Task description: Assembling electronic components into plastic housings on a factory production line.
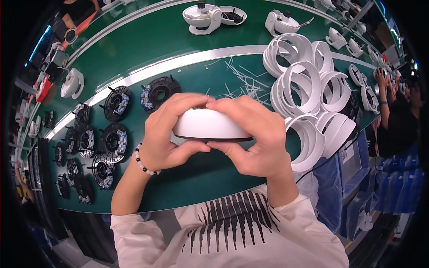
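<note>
Both my hands grip a round white plastic housing [212, 124] with a dark lower rim, held up above the green bench. My left hand [172, 127], with a beaded bracelet at the wrist, wraps its left side, thumb beneath. On the other side my right hand [254, 131] has its fingers over the top and its thumb under the rim. What lies inside the housing is mostly hidden by the fingers. Just behind my left hand is a black round base with a blue circuit board [146, 97]. Stacked white plastic rings [300, 87] stand right of my right hand.
Several black round bases with blue boards [114, 143] cover the bench at left. Thin white strips [248, 80] lie scattered behind my hands. White device assemblies [202, 18] stand on the green belt [147, 31] beyond a metal rail. Other people work at far right and upper left.
</note>
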`<action>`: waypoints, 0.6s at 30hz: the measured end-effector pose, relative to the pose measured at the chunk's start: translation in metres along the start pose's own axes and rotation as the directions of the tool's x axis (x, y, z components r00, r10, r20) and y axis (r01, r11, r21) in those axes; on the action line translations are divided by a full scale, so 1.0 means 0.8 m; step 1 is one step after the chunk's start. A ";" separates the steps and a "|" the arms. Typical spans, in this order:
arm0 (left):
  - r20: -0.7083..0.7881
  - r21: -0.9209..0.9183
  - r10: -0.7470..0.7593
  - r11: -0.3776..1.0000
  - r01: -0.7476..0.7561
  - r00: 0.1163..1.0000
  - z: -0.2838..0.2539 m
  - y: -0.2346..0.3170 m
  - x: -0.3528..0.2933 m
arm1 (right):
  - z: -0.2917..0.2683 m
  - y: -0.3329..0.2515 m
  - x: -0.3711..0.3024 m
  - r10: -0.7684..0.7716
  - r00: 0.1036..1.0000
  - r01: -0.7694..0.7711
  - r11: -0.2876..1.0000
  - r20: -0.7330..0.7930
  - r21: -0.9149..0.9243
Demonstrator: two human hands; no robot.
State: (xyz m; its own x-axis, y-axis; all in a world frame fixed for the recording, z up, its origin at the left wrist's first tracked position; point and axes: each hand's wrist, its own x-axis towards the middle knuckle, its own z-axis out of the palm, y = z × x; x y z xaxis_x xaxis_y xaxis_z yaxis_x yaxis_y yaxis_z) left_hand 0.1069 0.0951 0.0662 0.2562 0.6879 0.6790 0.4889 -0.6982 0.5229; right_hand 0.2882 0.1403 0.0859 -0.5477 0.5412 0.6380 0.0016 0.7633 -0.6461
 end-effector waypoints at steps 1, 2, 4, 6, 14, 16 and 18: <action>-0.012 0.003 0.028 1.000 -0.028 1.000 0.000 -0.001 -0.001 | 0.001 0.001 0.000 0.000 1.000 0.000 1.000 0.001 0.000; -0.012 0.002 0.028 1.000 -0.028 1.000 0.002 -0.002 -0.003 | 0.001 0.005 0.000 -0.069 0.998 0.069 0.998 -0.015 -0.005; -0.100 -0.121 0.035 0.992 -0.047 0.994 0.005 -0.006 -0.014 | 0.003 0.006 0.002 -0.147 0.989 0.147 0.989 -0.027 -0.004; -0.211 -0.262 -0.033 0.965 -0.024 0.977 0.014 -0.014 -0.027 | 0.000 0.007 0.002 -0.288 0.939 0.241 0.941 -0.187 -0.239; -0.104 -0.493 -0.305 0.842 0.217 0.947 0.033 -0.003 -0.037 | 0.024 0.041 -0.034 0.002 0.919 0.128 0.945 -0.395 0.302; -0.132 -0.330 -0.163 0.937 0.112 0.978 0.021 -0.002 -0.025 | 0.021 0.036 -0.029 -0.044 0.921 0.137 0.967 -0.387 0.215; -0.212 -0.257 0.014 0.964 -0.069 0.977 0.019 -0.001 -0.014 | 0.021 0.028 -0.026 -0.090 0.931 0.141 0.982 -0.354 0.122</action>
State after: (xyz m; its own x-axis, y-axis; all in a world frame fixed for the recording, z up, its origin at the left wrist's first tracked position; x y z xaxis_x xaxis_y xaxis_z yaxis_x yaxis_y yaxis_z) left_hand 0.1163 0.0908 0.0509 0.0802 0.6206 0.7800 0.2393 -0.7716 0.5894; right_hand 0.2852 0.1403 0.0510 -0.2140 0.5600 0.8004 -0.1780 0.7833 -0.5957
